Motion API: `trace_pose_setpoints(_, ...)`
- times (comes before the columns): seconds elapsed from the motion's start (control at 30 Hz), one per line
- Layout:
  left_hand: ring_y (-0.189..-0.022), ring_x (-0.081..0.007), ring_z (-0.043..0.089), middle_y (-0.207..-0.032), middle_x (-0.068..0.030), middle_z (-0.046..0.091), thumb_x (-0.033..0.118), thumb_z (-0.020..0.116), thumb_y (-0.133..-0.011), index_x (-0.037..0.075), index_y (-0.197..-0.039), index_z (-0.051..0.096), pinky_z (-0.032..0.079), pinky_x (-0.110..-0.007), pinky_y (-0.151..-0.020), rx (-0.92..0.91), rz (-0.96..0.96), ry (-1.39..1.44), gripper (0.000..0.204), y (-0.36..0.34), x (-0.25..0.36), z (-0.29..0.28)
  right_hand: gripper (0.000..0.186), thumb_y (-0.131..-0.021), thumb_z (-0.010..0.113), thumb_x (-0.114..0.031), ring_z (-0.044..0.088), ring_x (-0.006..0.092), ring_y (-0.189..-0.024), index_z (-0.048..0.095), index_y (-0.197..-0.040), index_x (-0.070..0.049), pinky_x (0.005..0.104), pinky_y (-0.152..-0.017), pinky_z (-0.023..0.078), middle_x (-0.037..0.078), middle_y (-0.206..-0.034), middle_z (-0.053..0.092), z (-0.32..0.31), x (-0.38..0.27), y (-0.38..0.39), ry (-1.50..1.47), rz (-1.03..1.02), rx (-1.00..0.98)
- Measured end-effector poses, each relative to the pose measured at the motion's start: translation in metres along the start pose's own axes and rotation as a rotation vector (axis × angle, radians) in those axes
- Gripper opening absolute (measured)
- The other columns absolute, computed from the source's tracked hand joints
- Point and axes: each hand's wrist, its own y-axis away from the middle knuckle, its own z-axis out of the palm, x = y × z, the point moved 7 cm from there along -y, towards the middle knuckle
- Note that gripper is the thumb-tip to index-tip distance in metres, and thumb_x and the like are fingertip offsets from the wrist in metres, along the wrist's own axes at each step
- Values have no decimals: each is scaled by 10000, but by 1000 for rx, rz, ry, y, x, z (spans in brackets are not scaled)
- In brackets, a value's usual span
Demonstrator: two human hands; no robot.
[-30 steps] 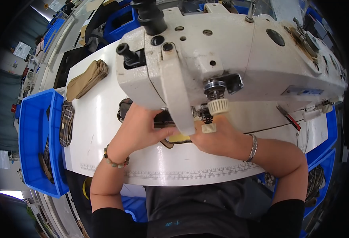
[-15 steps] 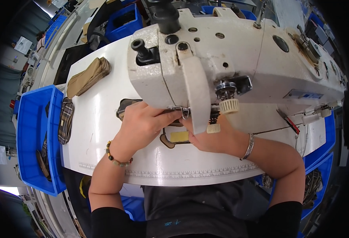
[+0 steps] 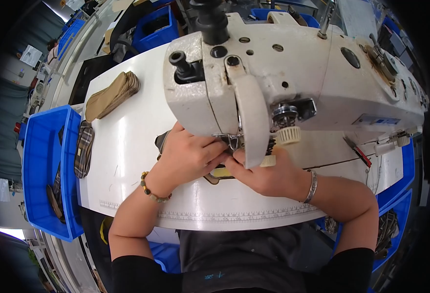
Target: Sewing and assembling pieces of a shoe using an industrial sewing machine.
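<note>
A white sewing machine (image 3: 293, 73) stands over the table, and both my hands meet at its presser foot (image 3: 233, 140). My left hand (image 3: 188, 155) is closed, fingers bent on a dark fabric piece (image 3: 161, 142) with a tan edge; part of the piece sticks out behind the hand. Close against it from the right, my right hand (image 3: 266, 177) pinches the same piece, its thumb and forefinger near the needle area. Below the fingertips show a yellow patch (image 3: 222, 172) and a tan-rimmed corner. My hands cover most of the piece.
A stack of brown fabric pieces (image 3: 111, 95) lies at the far left, with folded plaid pieces (image 3: 83, 149) by the left edge. A blue bin (image 3: 46, 171) stands beside the table. Red-handled snips (image 3: 357, 152) lie on the right. A ruler strip (image 3: 244, 214) follows the front edge.
My left hand has shifted right, and its fingertips now nearly touch those of my right hand. More of the yellow patch is covered. The whole view has shifted slightly.
</note>
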Motion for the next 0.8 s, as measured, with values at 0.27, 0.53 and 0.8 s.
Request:
trace_pose_setpoints(0.27,-736,-204,664,-793,20,687,121,758,-610,130,-893,761,520,-357,-710,15,9,13,283,0,7,1,153,-773,657,-137,564,138,-587,686,-894,-48,263,-484,472,40,-786,582,-7,-7,6,71,-75,-23)
trace_pose_setpoints(0.53,-728,-202,671,-793,16,698,108,752,-631,149,-894,770,522,-349,-671,28,-47,51,266,0,7,-3,86,-760,646,-130,598,166,-563,617,-810,-67,313,-420,432,78,-822,680,20,-8,20,33,173,-370)
trace_pose_setpoints(0.8,-834,-213,673,-902,0,694,128,732,-699,131,-1048,755,514,-366,-764,-175,-112,16,350,2,13,8,135,-737,679,-171,583,196,-511,586,-763,-78,355,-403,427,75,-744,637,18,-8,14,-78,147,-277)
